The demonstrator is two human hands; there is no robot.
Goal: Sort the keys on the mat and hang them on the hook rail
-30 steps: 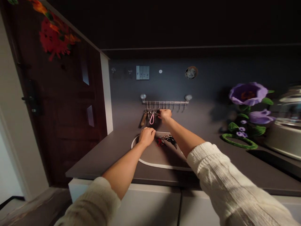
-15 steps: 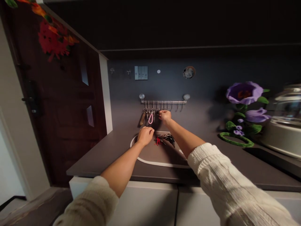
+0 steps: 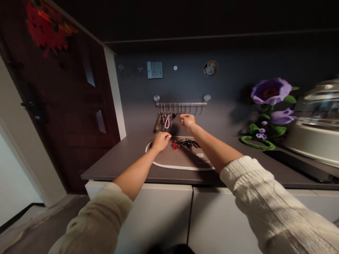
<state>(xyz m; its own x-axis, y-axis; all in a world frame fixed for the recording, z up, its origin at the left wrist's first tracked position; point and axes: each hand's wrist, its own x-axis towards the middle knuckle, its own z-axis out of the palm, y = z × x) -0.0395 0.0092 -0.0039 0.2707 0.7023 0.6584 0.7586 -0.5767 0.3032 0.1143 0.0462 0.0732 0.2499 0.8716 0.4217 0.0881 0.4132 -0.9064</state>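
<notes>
In the head view, the right hand (image 3: pixel 187 121), fingers bent, is beside the hanging keys (image 3: pixel 163 119); the left hand (image 3: pixel 161 142), fingers curled, is over the mat (image 3: pixel 169 162). I cannot tell if either grips. A key bunch (image 3: pixel 187 143) lies towards the surface's (image 3: pixel 111 158) back edge. Knocking the rail (image 3: pixel 181 103) could drop keys. The domed container's (image 3: pixel 312 137) content is unclear.

We see a dim room with a blue-grey back wall (image 3: pixel 137 88) beneath a nearly black overhead unit (image 3: pixel 185 17). Along the wall's foot runs a dark grey-brown counter (image 3: pixel 111 158) over white cabinet doors (image 3: pixel 159 211), where soft shadows fall. To our left stands a dark reddish-brown door (image 3: pixel 74 123) beside a pale frame (image 3: pixel 23 141), above a brownish floor (image 3: pixel 58 215) with light veins.
</notes>
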